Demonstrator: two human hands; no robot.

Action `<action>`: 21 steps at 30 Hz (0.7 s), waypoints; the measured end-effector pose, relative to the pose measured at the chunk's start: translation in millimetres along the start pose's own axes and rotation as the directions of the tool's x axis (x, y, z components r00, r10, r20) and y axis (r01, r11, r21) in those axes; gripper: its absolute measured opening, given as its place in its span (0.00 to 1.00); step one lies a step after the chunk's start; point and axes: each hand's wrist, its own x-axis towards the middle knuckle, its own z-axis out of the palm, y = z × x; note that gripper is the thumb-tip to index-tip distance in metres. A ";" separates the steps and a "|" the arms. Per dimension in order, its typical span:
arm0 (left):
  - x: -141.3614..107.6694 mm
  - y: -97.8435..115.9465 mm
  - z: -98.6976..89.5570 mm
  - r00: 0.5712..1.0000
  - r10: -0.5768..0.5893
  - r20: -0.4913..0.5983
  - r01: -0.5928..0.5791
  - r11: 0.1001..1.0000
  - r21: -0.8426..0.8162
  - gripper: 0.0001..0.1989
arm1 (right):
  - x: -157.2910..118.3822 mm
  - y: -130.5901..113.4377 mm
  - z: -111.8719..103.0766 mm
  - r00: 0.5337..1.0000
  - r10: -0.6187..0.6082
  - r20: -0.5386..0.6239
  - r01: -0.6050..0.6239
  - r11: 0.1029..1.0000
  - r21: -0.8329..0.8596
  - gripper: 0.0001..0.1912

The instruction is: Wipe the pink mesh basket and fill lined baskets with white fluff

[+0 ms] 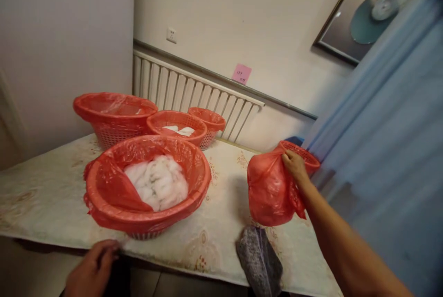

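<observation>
My right hand [295, 165] is closed on the gathered top of a full red plastic bag [272, 188], held up at the right of the table. Low at the left, my left hand [95, 267] is by the table's front edge, its fingers curled together and blurred; whether it holds something is unclear. Just beyond it stands a large red basket [200, 184] lined with red plastic, with white fluffy material [159, 181] inside. A grey cloth [259, 260] lies below the bag.
Three more red baskets stand at the back left: a large one [119, 133], a middle one with white items [178, 115] and a small one [211, 126]. Another red basket [309, 158] is behind my right hand. A radiator [187, 87] and blue curtain [391, 126] border the patterned table [183, 241].
</observation>
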 end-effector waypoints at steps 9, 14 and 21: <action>-23.7 127.2 66.4 0.905 0.419 0.067 -0.386 0.879 -0.281 0.16 | -95.2 -14.5 130.1 0.903 -0.206 0.377 0.155 0.975 0.161 0.02; 13.0 154.8 104.8 0.909 0.413 -0.052 -0.411 0.871 -0.270 0.20 | -120.6 3.8 119.0 0.856 -0.468 0.221 0.413 0.875 0.252 0.17; 61.6 220.0 142.8 0.882 0.447 -0.147 -0.448 0.893 0.027 0.19 | -89.3 107.4 51.9 0.976 -0.213 0.049 0.212 0.977 0.014 0.16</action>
